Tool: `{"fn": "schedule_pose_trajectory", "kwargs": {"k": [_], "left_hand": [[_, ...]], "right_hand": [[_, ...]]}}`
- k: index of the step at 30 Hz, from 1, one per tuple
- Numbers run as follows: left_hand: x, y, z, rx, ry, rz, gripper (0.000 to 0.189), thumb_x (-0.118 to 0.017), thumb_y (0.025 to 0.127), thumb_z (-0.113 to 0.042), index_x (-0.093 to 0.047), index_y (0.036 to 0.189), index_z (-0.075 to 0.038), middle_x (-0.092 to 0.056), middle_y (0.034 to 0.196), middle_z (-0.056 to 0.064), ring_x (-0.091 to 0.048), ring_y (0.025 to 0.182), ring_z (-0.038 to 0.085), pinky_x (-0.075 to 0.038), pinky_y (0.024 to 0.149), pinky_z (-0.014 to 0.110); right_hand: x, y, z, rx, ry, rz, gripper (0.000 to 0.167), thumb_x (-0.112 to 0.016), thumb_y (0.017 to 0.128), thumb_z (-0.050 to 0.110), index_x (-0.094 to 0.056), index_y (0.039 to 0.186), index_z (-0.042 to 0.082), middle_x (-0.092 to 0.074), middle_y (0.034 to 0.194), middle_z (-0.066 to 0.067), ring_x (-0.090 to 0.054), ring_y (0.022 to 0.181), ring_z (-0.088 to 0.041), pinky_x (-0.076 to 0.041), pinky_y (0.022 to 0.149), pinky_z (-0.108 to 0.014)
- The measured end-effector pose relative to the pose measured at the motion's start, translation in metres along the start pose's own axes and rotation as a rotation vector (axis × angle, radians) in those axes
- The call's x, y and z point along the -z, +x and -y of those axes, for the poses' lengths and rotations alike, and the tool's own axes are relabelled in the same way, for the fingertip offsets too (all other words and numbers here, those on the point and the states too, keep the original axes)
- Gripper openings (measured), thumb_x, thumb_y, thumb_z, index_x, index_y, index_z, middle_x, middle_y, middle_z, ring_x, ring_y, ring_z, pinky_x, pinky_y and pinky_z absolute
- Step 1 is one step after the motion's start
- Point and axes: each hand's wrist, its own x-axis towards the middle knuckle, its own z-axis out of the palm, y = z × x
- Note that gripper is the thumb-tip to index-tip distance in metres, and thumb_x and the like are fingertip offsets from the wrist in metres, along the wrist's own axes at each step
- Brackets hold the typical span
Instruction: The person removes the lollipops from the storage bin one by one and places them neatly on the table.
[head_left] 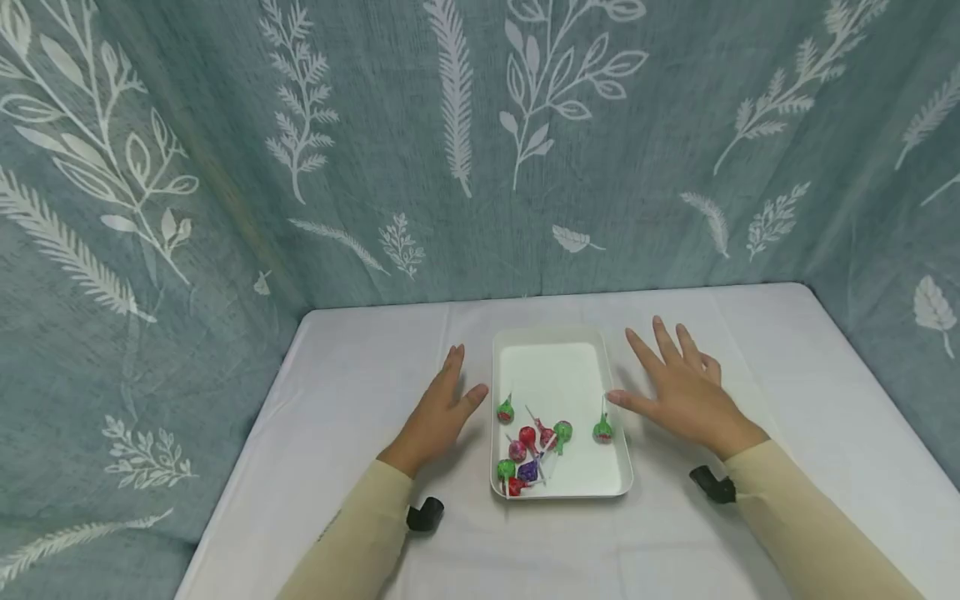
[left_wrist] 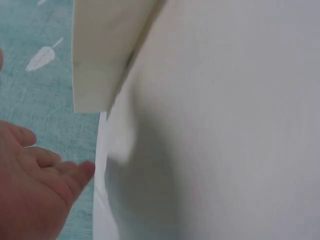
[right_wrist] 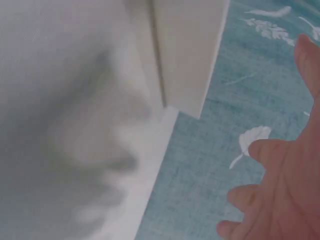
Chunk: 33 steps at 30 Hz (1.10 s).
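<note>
A white rectangular tray [head_left: 551, 335] lies on the table with several wrapped lollipops in it. Most are bunched toward its near left corner, among them a purple lollipop [head_left: 528, 472] and a red lollipop [head_left: 527, 437]. One green lollipop [head_left: 602, 430] lies apart by the right wall, another green lollipop [head_left: 506, 411] by the left wall. My left hand [head_left: 435, 417] hovers left of the tray, fingers extended and holding nothing. On the other side, my right hand [head_left: 686, 396] is spread with its thumb tip close to the right rim. Both wrist views show the tray's outer wall [left_wrist: 107, 60] beyond relaxed fingers.
A white cloth [head_left: 360, 375] covers the table. Blue-green curtains [head_left: 375, 142] with white leaf prints hang behind it and at both sides. A small black device [head_left: 426, 515] sits at the left wrist, and another black device [head_left: 712, 485] at the right wrist.
</note>
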Motion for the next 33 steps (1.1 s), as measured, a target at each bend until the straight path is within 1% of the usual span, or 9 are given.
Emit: {"fn": "schedule_pose_trajectory", "kwargs": {"k": [5,9,12,14,17,20,23,27,33], "left_hand": [[-0.011,0.002,-0.004,0.036,-0.227,-0.053,0.076,-0.052,0.116,-0.038,-0.016,0.175,-0.008,-0.023,0.177,0.02,-0.033,0.157,0.042,-0.031,0.126,0.06],[-0.025,0.005,-0.004,0.047,-0.428,-0.071,0.074,-0.051,0.116,-0.038,-0.019,0.174,-0.003,-0.024,0.177,0.02,-0.029,0.16,0.037,-0.035,0.125,0.052],[-0.036,0.005,-0.002,0.05,-0.525,-0.069,0.073,-0.052,0.116,-0.036,-0.021,0.173,-0.003,-0.027,0.176,0.017,-0.029,0.16,0.033,-0.036,0.125,0.048],[-0.042,0.004,-0.001,0.056,-0.56,-0.068,0.071,-0.053,0.116,-0.034,-0.023,0.173,-0.004,-0.029,0.176,0.013,-0.031,0.16,0.029,-0.033,0.127,0.046],[-0.047,0.003,0.0,0.047,-0.619,-0.051,0.068,-0.054,0.115,-0.026,-0.026,0.173,-0.005,-0.031,0.175,0.01,-0.032,0.159,0.025,-0.03,0.128,0.041],[-0.05,0.005,0.002,0.023,-0.685,-0.016,0.069,-0.058,0.111,-0.014,-0.028,0.172,-0.002,-0.032,0.175,0.011,-0.032,0.159,0.025,-0.03,0.127,0.037],[-0.053,0.007,0.004,0.015,-0.722,0.006,0.072,-0.06,0.106,-0.006,-0.03,0.171,-0.002,-0.033,0.174,0.011,-0.033,0.159,0.024,-0.032,0.125,0.032],[-0.055,0.008,0.008,0.014,-0.721,-0.003,0.072,-0.061,0.103,0.001,-0.032,0.169,0.0,-0.035,0.173,0.013,-0.034,0.158,0.027,-0.033,0.125,0.032],[-0.055,0.006,0.01,0.047,-0.687,-0.029,0.071,-0.06,0.102,0.001,-0.037,0.169,-0.003,-0.04,0.171,0.008,-0.04,0.155,0.023,-0.037,0.121,0.027]], "right_hand": [[0.0,0.0,0.006,0.042,0.099,0.018,0.102,-0.06,0.101,0.074,-0.02,0.177,0.018,0.001,0.18,-0.022,0.002,0.16,-0.056,-0.017,0.111,-0.083],[0.0,-0.002,0.011,0.075,0.196,0.042,0.099,-0.064,0.102,0.067,-0.02,0.177,0.02,-0.001,0.18,-0.02,0.001,0.161,-0.054,-0.012,0.114,-0.084],[0.0,-0.003,0.015,0.109,0.257,0.048,0.096,-0.066,0.103,0.062,-0.021,0.177,0.021,-0.005,0.181,-0.017,-0.001,0.162,-0.051,-0.008,0.117,-0.084],[0.0,-0.004,0.017,0.128,0.299,0.058,0.094,-0.067,0.104,0.06,-0.021,0.177,0.022,-0.009,0.181,-0.015,-0.004,0.162,-0.048,-0.007,0.119,-0.082],[-0.001,-0.003,0.023,0.153,0.366,0.077,0.093,-0.07,0.103,0.057,-0.024,0.176,0.021,-0.016,0.18,-0.013,-0.012,0.163,-0.044,-0.013,0.123,-0.079],[-0.003,-0.002,0.03,0.17,0.419,0.094,0.093,-0.073,0.102,0.057,-0.028,0.175,0.021,-0.025,0.177,-0.012,-0.02,0.162,-0.04,-0.023,0.124,-0.074],[-0.006,-0.001,0.038,0.211,0.47,0.095,0.087,-0.076,0.102,0.048,-0.034,0.173,0.021,-0.036,0.172,-0.012,-0.037,0.155,-0.039,-0.038,0.119,-0.068],[-0.013,0.001,0.046,0.293,0.526,0.09,0.076,-0.078,0.103,0.033,-0.043,0.168,0.018,-0.049,0.165,-0.011,-0.057,0.139,-0.033,-0.053,0.107,-0.059],[-0.026,0.008,0.058,0.349,0.59,0.122,0.065,-0.076,0.105,0.018,-0.049,0.164,0.014,-0.059,0.153,-0.014,-0.065,0.126,-0.029,-0.057,0.102,-0.054]]}}
